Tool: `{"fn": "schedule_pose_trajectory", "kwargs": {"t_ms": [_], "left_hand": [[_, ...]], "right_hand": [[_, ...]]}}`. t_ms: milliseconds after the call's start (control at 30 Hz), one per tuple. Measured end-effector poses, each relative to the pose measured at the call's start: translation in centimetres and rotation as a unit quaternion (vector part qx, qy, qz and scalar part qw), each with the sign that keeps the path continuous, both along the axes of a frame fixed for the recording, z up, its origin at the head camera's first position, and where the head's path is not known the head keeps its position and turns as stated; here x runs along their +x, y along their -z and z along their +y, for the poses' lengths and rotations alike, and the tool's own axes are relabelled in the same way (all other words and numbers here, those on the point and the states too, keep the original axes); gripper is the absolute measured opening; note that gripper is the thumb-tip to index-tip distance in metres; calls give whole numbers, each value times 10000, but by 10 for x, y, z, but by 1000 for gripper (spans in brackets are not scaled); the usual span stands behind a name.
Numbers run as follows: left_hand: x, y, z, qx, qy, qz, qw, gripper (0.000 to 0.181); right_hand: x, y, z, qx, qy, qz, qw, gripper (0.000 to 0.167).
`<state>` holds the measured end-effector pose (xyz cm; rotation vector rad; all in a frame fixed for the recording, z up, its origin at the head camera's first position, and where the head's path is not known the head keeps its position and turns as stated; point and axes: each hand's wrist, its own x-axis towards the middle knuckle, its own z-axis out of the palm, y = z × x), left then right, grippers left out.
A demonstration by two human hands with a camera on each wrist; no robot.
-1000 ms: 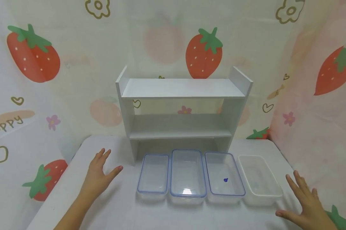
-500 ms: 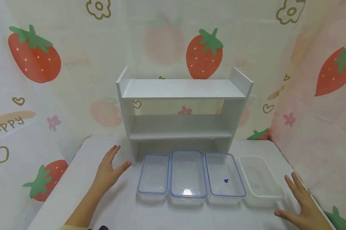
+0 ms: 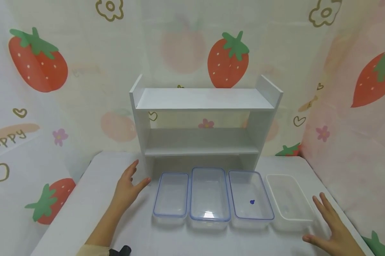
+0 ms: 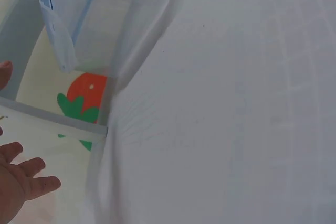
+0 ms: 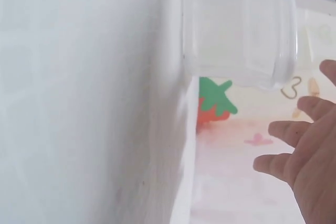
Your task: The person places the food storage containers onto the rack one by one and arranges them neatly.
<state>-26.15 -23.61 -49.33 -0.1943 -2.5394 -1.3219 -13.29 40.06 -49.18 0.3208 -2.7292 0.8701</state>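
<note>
My left hand (image 3: 126,190) hovers over the table to the left of a clear box with a blue rim (image 3: 171,195), fingers extended and touching nothing. My right hand (image 3: 335,231) is held with spread fingers to the right of a clear box with a whitish rim (image 3: 290,197); a gap shows between them in the right wrist view. Between those two stand a larger blue-rimmed box (image 3: 209,193) and another blue-rimmed box (image 3: 243,188) with a small dark blue spot (image 3: 252,202). The boxes form a row in front of a white shelf (image 3: 202,140).
The white shelf has raised side panels and stands at the back of the white-covered table (image 3: 179,241). Behind and beside it hang cloth walls (image 3: 67,35) printed with strawberries. A black wrist strap (image 3: 120,251) shows below the left sleeve.
My left hand has moved right, closer to the leftmost box, and its sleeve and strap have come into view. My right hand has shifted slightly left. The boxes stay put.
</note>
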Motion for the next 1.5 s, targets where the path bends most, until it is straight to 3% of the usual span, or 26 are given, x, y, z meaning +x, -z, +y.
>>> {"fn": "schedule_pose_trajectory", "kwargs": {"t_ms": [133, 300, 500, 633, 733, 967, 1167, 1500], "left_hand": [[-6, 1, 2, 407, 86, -216, 9989, 91], [-19, 11, 2, 873, 229, -244, 9956, 91], [-27, 18, 6, 1232, 78, -364, 9917, 90], [-33, 19, 12, 1456, 110, -327, 9887, 86], [-34, 19, 16, 1497, 47, -213, 9885, 83], [-32, 20, 25, 1654, -398, -182, 9852, 68], [-33, 21, 28, 1507, -541, 80, 9871, 61], [-38, 24, 22, 1251, -635, 122, 9900, 63]], "right_hand": [[-1, -2, -3, -126, -80, 88, 9998, 124], [1, 0, -5, -332, -240, 250, 9988, 120], [-8, 4, -9, -406, -219, 165, 9988, 115], [-12, 5, -6, -537, -89, 330, 9980, 114], [-11, 8, -4, -648, -79, 270, 9975, 111], [-13, 16, -2, -856, -267, -83, 9959, 108], [-13, 27, 0, -899, -547, -36, 9944, 108], [-14, 32, -3, -1150, -813, -186, 9899, 108]]}}
